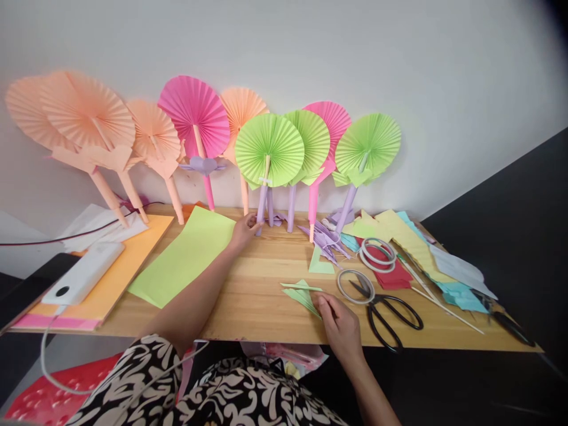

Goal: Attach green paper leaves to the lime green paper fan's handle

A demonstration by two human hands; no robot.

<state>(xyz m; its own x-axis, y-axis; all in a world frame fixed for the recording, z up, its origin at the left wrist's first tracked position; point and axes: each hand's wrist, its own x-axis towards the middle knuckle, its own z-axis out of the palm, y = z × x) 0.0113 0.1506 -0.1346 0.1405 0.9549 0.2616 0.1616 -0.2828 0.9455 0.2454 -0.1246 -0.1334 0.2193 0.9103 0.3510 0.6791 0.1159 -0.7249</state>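
My left hand [245,229] reaches to the back of the wooden table [261,296], its fingers at the lilac handle of a green pleated paper fan [268,150] that leans on the wall. My right hand [339,325] rests near the front edge, fingertips on a small folded piece of green paper [303,293]. Black scissors [388,313] lie just right of that hand, next to a roll of tape [354,286].
Several peach, pink and green paper fans lean along the wall. A green sheet [184,257] and an orange paper stack [110,278] with a white power bank [84,272] lie left. Tape rolls [377,253], coloured scraps and thin sticks [444,307] lie right.
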